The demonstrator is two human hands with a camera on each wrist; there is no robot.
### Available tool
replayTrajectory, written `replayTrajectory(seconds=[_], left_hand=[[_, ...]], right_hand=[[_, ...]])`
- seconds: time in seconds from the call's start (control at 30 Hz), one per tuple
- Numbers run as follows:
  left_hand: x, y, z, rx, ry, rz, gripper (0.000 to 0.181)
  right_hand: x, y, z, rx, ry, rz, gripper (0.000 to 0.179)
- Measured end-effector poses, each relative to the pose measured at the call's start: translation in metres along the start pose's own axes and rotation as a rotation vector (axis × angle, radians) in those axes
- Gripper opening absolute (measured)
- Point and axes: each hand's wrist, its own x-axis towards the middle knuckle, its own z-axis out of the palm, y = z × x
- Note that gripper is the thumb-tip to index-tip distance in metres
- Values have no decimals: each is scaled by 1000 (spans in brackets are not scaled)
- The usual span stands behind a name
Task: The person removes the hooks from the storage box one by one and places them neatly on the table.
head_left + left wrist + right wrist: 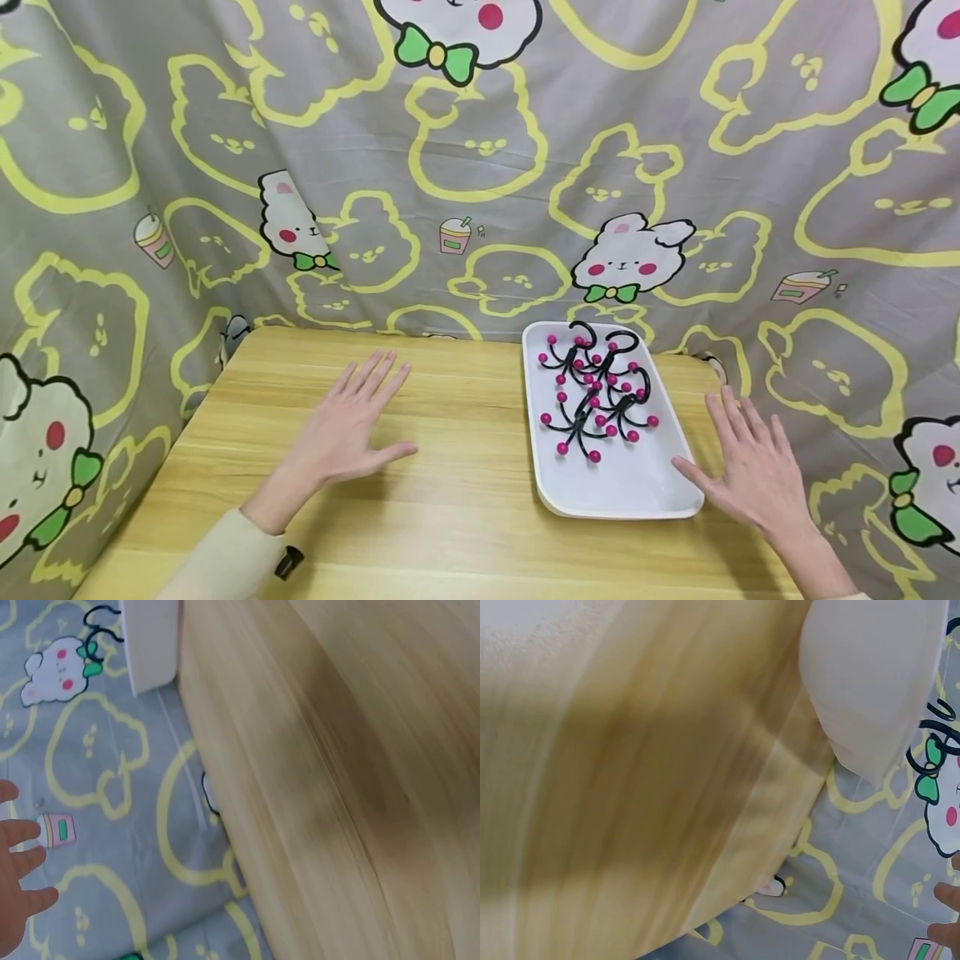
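Several black multi-arm hooks [579, 422] with pink ball tips lie in a heap in a white tray [622, 492]. Each has a curved hook at one end and spread arms. My left hand [348, 429] is over the table left of the tray, fingers straight and thumb spread, holding nothing. To the tray's right, my right hand [753, 467] is spread, its thumb close to the tray's right rim; whether it touches cannot be told. Fingers of the left hand [19, 877] show at the left wrist view's edge, fingertips of the right hand [949, 900] at the right wrist view's edge.
The wooden table [450, 517] meets a grey curtain [360, 150] with yellow outlines and white rabbits at the back and sides. A small black thing [288, 562] is beside the left sleeve [225, 558]. The tray stands near the table's back right.
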Motion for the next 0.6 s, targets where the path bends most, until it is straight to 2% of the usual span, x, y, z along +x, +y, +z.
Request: replayTrajectory(seconds=[0.43, 0.6], left_hand=[[38, 25, 17, -23, -53, 97, 101], [50, 32, 26, -27, -45, 151, 96]], right_hand=[[-1, -2, 19, 9, -20, 6, 112], [-3, -1, 26, 11, -36, 3, 110]])
